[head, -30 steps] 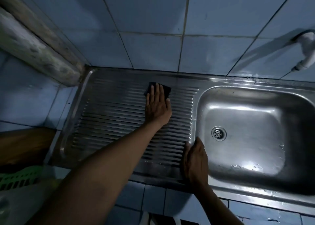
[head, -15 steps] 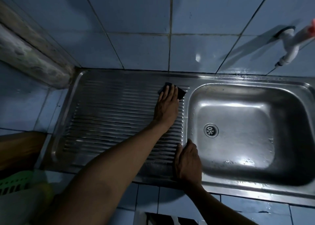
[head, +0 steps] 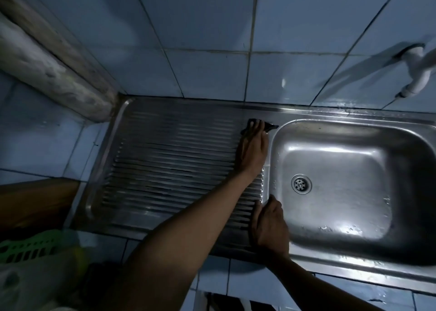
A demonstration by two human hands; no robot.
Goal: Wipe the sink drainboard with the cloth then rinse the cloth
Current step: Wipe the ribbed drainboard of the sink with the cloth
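Note:
The ribbed steel drainboard [head: 169, 159] lies left of the sink basin [head: 342, 169]. My left hand [head: 253, 150] presses down on a dark cloth [head: 271, 127] at the drainboard's far right corner, right beside the basin's rim. Most of the cloth is hidden under my fingers; a corner pokes out toward the basin. My right hand [head: 269, 228] rests flat on the front of the sink, at the ridge between drainboard and basin, and holds nothing.
A white tap [head: 417, 74] sticks out of the blue tiled wall above the basin's right side. The drain [head: 301, 184] sits in the wet basin floor. A rough wooden beam [head: 47, 58] slants down at the left. A green basket [head: 26, 247] is at the lower left.
My left hand has slid the cloth rightward along the far edge of the drainboard, from its middle to the basin's rim. My right hand has stayed on the front edge.

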